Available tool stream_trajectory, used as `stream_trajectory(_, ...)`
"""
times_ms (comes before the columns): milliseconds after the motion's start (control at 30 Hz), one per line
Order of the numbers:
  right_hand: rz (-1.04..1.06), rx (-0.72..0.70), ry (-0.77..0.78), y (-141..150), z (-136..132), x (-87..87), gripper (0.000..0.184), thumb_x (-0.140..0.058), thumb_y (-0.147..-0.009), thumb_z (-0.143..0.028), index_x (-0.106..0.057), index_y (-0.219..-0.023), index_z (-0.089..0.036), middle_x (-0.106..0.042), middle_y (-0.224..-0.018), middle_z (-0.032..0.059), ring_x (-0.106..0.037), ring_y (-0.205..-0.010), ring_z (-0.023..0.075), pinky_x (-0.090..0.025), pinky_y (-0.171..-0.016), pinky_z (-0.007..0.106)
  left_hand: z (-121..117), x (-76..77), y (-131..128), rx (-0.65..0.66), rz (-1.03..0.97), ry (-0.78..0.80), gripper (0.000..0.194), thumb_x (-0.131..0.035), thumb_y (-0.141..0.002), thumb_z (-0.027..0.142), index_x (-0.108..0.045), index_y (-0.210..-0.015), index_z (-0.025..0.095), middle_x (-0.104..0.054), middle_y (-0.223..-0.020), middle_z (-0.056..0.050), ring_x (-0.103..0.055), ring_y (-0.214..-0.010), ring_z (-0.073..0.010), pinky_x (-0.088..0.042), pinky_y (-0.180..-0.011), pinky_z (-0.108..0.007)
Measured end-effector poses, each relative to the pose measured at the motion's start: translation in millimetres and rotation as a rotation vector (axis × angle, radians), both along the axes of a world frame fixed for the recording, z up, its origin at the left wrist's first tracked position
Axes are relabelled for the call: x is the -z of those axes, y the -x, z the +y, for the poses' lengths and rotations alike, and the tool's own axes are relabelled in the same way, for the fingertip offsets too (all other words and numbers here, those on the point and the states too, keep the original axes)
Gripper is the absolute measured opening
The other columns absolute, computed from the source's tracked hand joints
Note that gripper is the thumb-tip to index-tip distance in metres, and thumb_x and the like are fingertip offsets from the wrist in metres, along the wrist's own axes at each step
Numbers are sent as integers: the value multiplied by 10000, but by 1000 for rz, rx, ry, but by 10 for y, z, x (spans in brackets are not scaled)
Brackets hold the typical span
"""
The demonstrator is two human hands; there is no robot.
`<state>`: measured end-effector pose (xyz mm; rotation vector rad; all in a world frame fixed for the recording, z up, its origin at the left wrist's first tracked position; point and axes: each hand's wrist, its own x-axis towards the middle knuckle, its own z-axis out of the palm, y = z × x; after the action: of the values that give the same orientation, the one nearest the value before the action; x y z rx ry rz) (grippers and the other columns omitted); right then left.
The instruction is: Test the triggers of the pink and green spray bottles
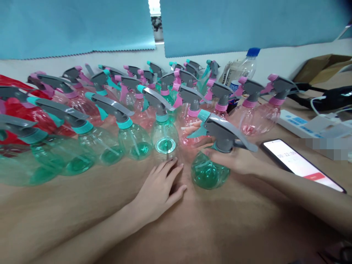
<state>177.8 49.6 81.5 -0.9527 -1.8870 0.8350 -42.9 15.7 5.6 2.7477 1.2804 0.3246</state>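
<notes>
My right hand [233, 159] is wrapped round the neck of a green spray bottle [209, 172] with a grey and teal trigger head, which stands upright on the wooden table [132, 234]. Some of my fingers pass behind the bottle. To its left, my left hand [162, 183] lies on the tabletop with the fingers apart, holding nothing. Just beyond those fingertips stands another green spray bottle [165, 134]. A further green spray bottle [134, 141] is beside it on the left.
Rows of green and pink spray bottles [249, 115] fill the back and left. On the right lie a lit phone [299, 163] and a white power strip [299, 123]. A red plastic bag [19, 110] is far left, a cardboard box [321, 71] back right, and blue cloth [77, 25] hangs behind.
</notes>
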Motion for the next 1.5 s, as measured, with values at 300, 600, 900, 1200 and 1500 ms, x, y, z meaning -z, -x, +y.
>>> stream_trajectory(300, -20, -10, 35, -28, 11, 32, 392, -521, -703, -173, -587, -1078, -270, -702, -792, 1, -684, -719, 189, -563, -701, 341, 4, -2, -3, 0, -7, -2, 485, -490, -937, 422, -471, -1336, 146, -475, -1396, -159, -429, -1279, -322, -391, -1012, -508)
stream_trajectory(600, 1, 11, 40, -26, 18, 69, 343, -530, -693, -165, -606, -1011, -267, -685, -741, -20, -674, -726, 176, -562, -686, 310, 0, 6, 2, 1, -14, -2, 477, -494, -935, 418, -484, -1324, 140, -477, -1395, -163, -432, -1278, -323, -389, -1013, -508)
stream_trajectory(900, -11, 44, 4, -14, 15, 33, 343, -540, -677, -151, -615, -988, -275, -689, -774, -24, -644, -638, 164, -573, -690, 339, -6, -8, -12, -5, -21, 7, 466, -500, -929, 404, -484, -1327, 161, -478, -1398, -153, -437, -1280, -314, -391, -1015, -492)
stream_trajectory(1200, -35, 24, 33, -33, 19, 63, 133, -508, -671, -139, -579, -682, -252, -634, -670, -20, -620, -644, 155, -564, -677, 308, 4, 9, -3, 3, -16, -17, 473, -502, -931, 406, -485, -1323, 142, -481, -1388, -159, -440, -1270, -318, -394, -1013, -500)
stream_trajectory(1500, -45, 44, -17, -7, -4, -40, 98, -516, -662, -179, -572, -640, -257, -615, -605, -22, -600, -584, 155, -544, -590, 292, -2, 7, 3, 12, -24, -11, 472, -509, -934, 395, -487, -1317, 121, -478, -1386, -172, -433, -1271, -318, -391, -1014, -496)
